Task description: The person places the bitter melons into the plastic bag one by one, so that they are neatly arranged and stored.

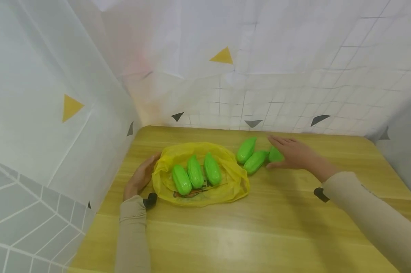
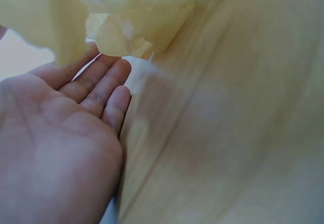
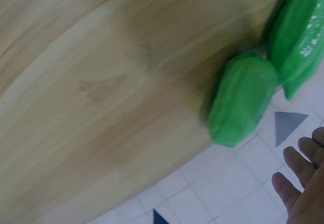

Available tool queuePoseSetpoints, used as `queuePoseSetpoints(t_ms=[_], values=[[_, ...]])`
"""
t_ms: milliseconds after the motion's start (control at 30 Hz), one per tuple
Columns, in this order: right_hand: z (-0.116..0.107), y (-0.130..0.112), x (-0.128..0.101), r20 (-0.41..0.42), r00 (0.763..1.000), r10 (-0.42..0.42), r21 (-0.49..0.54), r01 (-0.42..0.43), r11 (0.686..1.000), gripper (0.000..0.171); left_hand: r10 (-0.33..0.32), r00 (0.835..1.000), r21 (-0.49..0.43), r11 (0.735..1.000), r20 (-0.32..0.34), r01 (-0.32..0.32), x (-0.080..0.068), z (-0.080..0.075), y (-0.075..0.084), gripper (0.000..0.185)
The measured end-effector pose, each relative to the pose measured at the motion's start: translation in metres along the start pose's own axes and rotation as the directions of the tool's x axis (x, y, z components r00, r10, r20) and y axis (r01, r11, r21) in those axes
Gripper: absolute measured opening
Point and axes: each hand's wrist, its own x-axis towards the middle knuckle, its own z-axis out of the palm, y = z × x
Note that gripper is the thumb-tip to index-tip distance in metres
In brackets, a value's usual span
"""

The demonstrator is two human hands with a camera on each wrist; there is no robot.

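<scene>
Left hand (image 1: 143,173), fingers loosely extended, at yellow bag (image 1: 233,185) holding three green pods (image 1: 195,173); right hand (image 1: 293,154), thumb spread from fingers, near three loose pods (image 1: 255,162).

- No word, brand or number can be read in the three views.
- Yellow bag (image 1: 161,185), centre of the head view: dark and orange print (image 1: 193,192) shows low within it, partly covered, illegible.
- Right sleeve (image 1: 372,216), lower right: faint dark mark (image 1: 369,190), too small to read.
</scene>
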Motion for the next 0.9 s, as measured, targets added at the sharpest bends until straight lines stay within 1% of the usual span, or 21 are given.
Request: queuePoseSetpoints(t_ms=[167,333,567,800,900], values=[[0.012,0.014,0.000,0.012,1.000,0.023,0.045,-0.024,0.999,0.104,-0.007,1.000,0.008,1.000,-0.020,0.008,0.000,0.000,0.000,0.063],[0.018,0.022,0.004,0.040,0.998,0.040,0.066,-0.042,0.997,0.106,-0.009,1.000,0.005,1.000,-0.022,0.009,0.000,0.000,0.000,0.064],[0.026,0.024,0.010,0.077,0.995,0.064,0.096,-0.071,0.993,0.105,-0.015,1.000,0.012,1.000,-0.026,0.015,0.000,0.000,-0.001,0.063],[0.029,0.024,0.013,0.072,0.996,0.052,0.103,-0.059,0.993,0.100,-0.008,0.999,0.015,1.000,-0.037,0.009,0.000,0.000,0.000,0.061],[0.029,0.027,0.013,0.075,0.995,0.065,0.123,-0.073,0.990,0.100,-0.009,0.999,0.015,1.000,-0.039,0.010,0.000,0.000,0.001,0.061]])
